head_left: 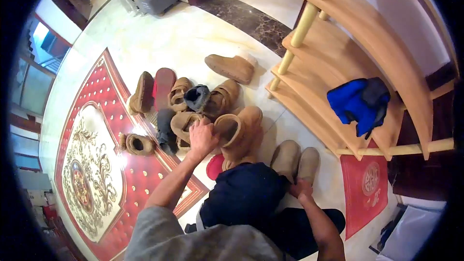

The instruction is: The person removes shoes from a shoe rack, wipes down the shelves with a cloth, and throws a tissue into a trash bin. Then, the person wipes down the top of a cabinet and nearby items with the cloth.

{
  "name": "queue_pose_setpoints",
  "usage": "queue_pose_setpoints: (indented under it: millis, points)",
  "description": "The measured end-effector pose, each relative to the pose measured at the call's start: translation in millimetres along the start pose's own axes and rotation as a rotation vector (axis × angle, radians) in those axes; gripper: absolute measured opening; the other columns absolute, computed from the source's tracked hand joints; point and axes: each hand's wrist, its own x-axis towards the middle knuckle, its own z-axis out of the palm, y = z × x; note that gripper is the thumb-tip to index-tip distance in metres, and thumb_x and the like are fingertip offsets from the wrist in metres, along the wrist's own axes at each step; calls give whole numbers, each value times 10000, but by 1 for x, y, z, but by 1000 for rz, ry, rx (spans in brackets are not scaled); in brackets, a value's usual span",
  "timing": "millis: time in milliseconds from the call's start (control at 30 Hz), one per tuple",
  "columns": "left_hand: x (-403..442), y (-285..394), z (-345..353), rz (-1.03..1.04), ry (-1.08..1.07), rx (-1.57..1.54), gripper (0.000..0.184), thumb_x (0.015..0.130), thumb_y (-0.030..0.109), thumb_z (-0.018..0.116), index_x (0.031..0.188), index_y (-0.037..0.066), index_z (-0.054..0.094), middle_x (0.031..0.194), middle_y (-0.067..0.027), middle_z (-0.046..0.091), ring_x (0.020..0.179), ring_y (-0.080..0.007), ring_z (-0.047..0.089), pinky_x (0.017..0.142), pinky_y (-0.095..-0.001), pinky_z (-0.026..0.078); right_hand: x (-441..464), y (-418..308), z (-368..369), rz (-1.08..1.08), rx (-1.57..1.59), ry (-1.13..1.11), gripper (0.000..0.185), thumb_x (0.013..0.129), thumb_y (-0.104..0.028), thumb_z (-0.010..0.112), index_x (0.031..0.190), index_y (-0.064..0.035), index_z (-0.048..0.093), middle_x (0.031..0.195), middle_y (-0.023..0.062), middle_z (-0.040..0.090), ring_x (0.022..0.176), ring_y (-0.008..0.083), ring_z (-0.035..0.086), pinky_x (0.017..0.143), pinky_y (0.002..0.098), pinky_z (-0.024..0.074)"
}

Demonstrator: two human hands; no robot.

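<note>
My left hand (204, 138) is closed at the near rim of a tan boot (247, 126), whose round opening faces left and whose outline is blurred. Its fingertips lie against a brown shoe (181, 122) beside the boot. My right hand (302, 189) is low by the heel end of a pair of beige slip-on shoes (285, 157), fingers curled; what they hold is hidden. Around my left hand stand a dark shoe (166, 130), a fuzzy grey-lined shoe (196, 97), brown shoes (227, 95) and a red slipper (165, 87). A red item (214, 166) shows by my knee.
A tan boot (232, 67) lies apart on the pale floor. A small brown shoe (139, 144) is on the red patterned rug (116, 183). Wooden stairs (309, 84) rise at right with a blue bag (357, 104) on a step. A red mat (363, 188) lies below.
</note>
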Motion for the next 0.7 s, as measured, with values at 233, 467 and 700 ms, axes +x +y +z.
queue_pose_setpoints:
  millis: [233, 467, 700]
  points:
    - [-20, -6, -5, -160, -59, 111, 623, 665, 366, 776, 1203, 176, 525, 1059, -159, 578, 1015, -341, 588, 892, -464, 402, 20, -19, -16, -167, 160, 280, 214, 796, -220, 599, 858, -33, 684, 895, 244, 662, 882, 423, 639, 755, 494, 500]
    - [-40, -12, -10, -297, 1, -492, 396, 666, 241, 709, 1029, 136, 593, 931, -152, 669, 950, -355, 634, 790, -475, 497, -8, -100, -106, -428, 373, 286, 222, 799, -214, 606, 872, -6, 641, 794, 244, 628, 764, 431, 615, 678, 474, 475]
    - [-33, -24, -168, 38, 500, -191, 315, 663, 71, 667, 959, 98, 565, 876, -130, 558, 834, -368, 601, 723, -443, 491, -21, -181, -163, -628, 528, 266, 190, 797, -176, 609, 838, 10, 600, 731, 244, 589, 677, 420, 578, 620, 452, 445]
